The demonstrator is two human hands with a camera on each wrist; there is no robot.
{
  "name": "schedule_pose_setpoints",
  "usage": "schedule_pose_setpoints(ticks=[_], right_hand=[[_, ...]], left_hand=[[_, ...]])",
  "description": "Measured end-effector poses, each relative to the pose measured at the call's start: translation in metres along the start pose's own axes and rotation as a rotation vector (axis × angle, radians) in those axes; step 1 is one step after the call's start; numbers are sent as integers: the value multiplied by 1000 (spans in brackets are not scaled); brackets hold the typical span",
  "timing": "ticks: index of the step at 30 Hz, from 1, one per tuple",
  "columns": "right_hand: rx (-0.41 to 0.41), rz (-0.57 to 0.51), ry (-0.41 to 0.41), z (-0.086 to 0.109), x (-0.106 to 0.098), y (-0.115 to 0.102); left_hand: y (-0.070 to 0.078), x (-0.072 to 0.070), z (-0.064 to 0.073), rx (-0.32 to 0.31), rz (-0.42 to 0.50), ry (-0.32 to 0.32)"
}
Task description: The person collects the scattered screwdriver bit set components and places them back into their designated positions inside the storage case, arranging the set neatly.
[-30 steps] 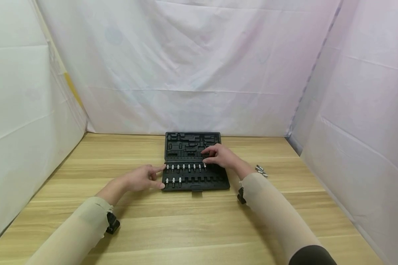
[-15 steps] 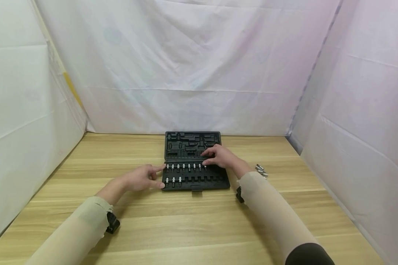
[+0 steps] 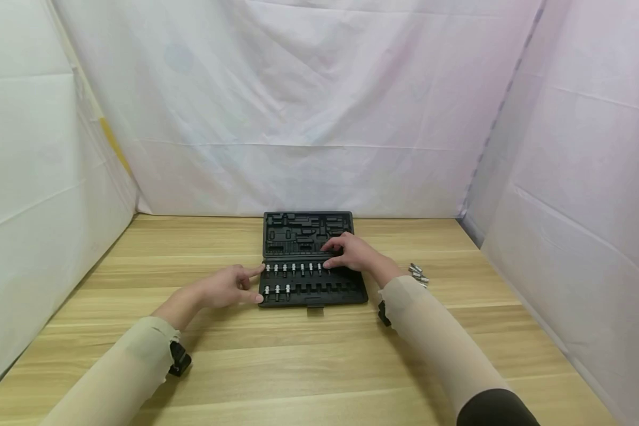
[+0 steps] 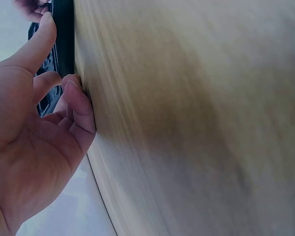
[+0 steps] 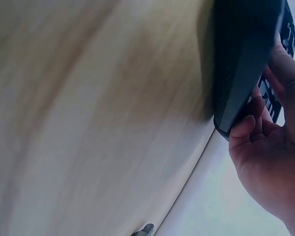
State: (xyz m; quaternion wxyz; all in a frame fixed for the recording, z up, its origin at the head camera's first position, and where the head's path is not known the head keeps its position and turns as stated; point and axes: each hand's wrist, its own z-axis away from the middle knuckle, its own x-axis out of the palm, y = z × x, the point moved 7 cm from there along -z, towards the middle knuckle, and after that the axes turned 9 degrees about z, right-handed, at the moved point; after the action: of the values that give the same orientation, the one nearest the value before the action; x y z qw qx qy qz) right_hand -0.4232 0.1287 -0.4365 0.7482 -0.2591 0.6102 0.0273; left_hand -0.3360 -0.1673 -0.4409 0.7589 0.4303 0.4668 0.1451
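In the head view an open black socket case (image 3: 359, 294) lies on the wooden table. Silver bit sockets (image 3: 293, 269) fill much of its back row, and three bit sockets (image 3: 277, 291) stand in the front row's left slots. My left hand (image 3: 220, 287) touches the case's left edge with thumb and forefinger spread apart. Over the back row, the thumb of my right hand (image 3: 359, 254) presses on the last bit socket (image 3: 329, 271), mostly covered by it. My right forefinger stays apart, near the lid. In the right wrist view, other fingers (image 5: 243, 127) rest against the case's edge.
Several loose bit sockets (image 3: 418, 273) lie on the table (image 3: 277, 367) right of the case, close to my right forearm. White cloth (image 3: 298, 118) hangs behind the table and along both sides. A black wrist camera (image 3: 180, 359) sits at my left cuff.
My right thumb has shifted slightly down over the last back-row socket, covering more of it. My left hand stays at the case's edge. The head view has shifted slightly.
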Motion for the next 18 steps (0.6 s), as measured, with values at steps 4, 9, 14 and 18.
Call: schedule_pose_setpoints(ticks=[4,9,14,18], right_hand=[[0,-6,-6,0,1,-2],[10,12,-14,-1,2,-5],[19,28,-21,-3,2,-9],[29,32,-34,-3,1,-10]], left_hand=[[0,0,1,-2,-12,5],[0,0,2,1,-16,4],[-1,0,1,10,-5,1],[-1,0,-1,13,-6,1]])
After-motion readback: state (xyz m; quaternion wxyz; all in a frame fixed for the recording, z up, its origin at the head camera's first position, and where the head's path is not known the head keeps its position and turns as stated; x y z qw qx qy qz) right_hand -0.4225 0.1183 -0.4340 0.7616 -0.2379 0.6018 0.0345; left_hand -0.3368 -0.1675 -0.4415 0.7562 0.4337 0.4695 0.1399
